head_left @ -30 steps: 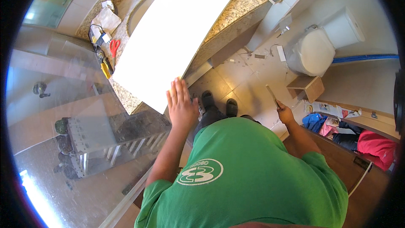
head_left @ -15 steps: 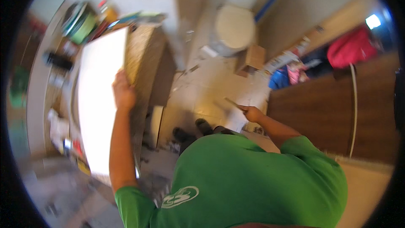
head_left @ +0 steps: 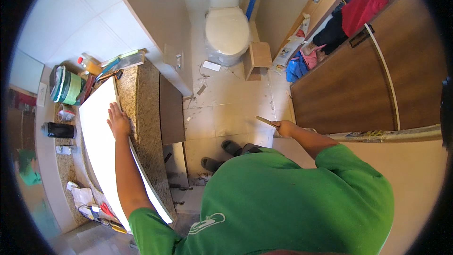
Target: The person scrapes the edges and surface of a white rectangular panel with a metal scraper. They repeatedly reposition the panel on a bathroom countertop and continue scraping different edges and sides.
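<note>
A long white board [head_left: 96, 118] lies along the speckled stone counter [head_left: 148, 99] on my left. My left hand [head_left: 119, 121] rests on the board near its far end, palm down with the fingers spread. On the other side, out over the floor, my right hand [head_left: 284, 128] is closed around one end of a thin, flat brownish strip [head_left: 266, 121]. The strip points away to the left, touching nothing else; its exact kind cannot be made out.
A toilet [head_left: 228, 30] stands ahead, with an open wooden box [head_left: 257, 59] beside it. Bottles, tools and a dark cylinder [head_left: 60, 130] crowd the counter's back. A brown door [head_left: 347, 89] stands right; beyond it is a person in red [head_left: 365, 7]. Debris dots the floor.
My left hand has gone from holding the board's edge to lying flat on top of it. The board sits lower on the counter. My right hand still holds the strip.
</note>
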`<action>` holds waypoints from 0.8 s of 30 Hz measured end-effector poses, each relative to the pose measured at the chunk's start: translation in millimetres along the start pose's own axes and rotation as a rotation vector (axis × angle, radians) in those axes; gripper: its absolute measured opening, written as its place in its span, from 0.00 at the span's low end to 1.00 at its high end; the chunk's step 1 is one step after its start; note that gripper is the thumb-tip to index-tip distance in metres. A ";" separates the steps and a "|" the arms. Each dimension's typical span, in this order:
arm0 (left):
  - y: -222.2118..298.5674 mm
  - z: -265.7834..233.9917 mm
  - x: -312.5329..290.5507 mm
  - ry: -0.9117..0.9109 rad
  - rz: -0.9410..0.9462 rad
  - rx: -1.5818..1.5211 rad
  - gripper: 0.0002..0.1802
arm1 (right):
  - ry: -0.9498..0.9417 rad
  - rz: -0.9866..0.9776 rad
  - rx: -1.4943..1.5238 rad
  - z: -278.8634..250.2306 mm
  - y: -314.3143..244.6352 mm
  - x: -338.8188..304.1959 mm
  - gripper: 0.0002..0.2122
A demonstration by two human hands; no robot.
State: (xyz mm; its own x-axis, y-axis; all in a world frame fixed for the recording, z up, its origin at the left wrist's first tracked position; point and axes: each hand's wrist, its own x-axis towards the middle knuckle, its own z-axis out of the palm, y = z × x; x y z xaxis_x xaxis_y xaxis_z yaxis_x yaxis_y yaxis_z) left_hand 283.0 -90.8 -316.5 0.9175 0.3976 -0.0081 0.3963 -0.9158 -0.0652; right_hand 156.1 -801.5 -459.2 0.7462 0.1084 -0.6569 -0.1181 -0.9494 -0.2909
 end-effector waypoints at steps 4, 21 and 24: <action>2.6 -4.0 -51.1 0.001 0.008 -0.005 0.37 | -0.052 0.038 0.005 11.1 6.6 14.2 0.24; 38.8 -25.8 -373.5 0.061 -0.391 -0.153 0.42 | -0.220 -0.290 -0.186 -31.3 -108.2 145.2 0.25; 50.8 -23.1 -417.9 0.100 -0.510 -0.174 0.43 | -0.224 -0.337 -0.208 -38.7 -136.0 149.5 0.25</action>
State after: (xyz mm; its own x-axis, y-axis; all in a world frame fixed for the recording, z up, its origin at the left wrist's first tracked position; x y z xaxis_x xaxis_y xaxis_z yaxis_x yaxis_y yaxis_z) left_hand -79.5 -304.8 -293.4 0.6028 0.7942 0.0770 0.7837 -0.6074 0.1297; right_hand 309.1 -667.5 -490.9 0.5576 0.4610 -0.6903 0.2580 -0.8867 -0.3837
